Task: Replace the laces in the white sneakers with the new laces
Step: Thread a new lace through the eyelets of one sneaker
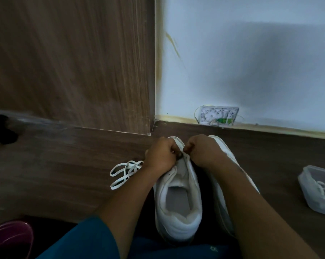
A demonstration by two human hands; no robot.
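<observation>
Two white sneakers stand side by side on the dark wood floor, toes pointing away from me. The left sneaker (178, 200) is in plain view with its opening toward me. The right sneaker (223, 144) is mostly hidden under my right forearm. My left hand (160, 155) and my right hand (201, 150) are both curled over the front eyelets of the left sneaker, fingertips almost touching, pinching at something small there; what they pinch is hidden. A loose white lace (125, 171) lies in loops on the floor just left of my left hand.
A clear plastic container (318, 189) with white lace inside sits on the floor at the right. A wooden panel (73, 62) and a white wall (251, 62) rise close behind the shoes. A small white box (218, 115) sits at the wall's base. A maroon bowl (10, 238) is at lower left.
</observation>
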